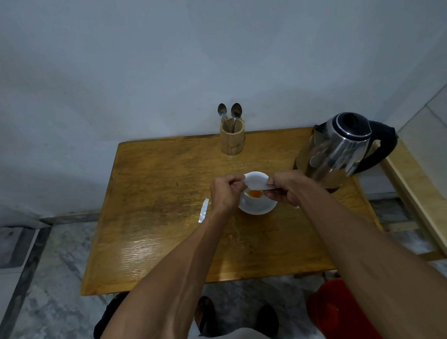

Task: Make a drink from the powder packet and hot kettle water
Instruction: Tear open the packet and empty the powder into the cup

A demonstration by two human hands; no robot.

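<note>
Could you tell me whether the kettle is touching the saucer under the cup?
Apart. The head view shows bare table between the kettle and the saucer.

Both hands, left hand & right hand, pinch white packet over cup w/ orange powder; kettle at right.

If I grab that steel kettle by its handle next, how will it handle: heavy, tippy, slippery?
The kettle is probably heavy for its size if it holds water, though its fill level is hidden. Its polished steel body looks slick, so the black handle seems the safer grip. It stands near the table edge, so a sideways push might send it off.
</note>
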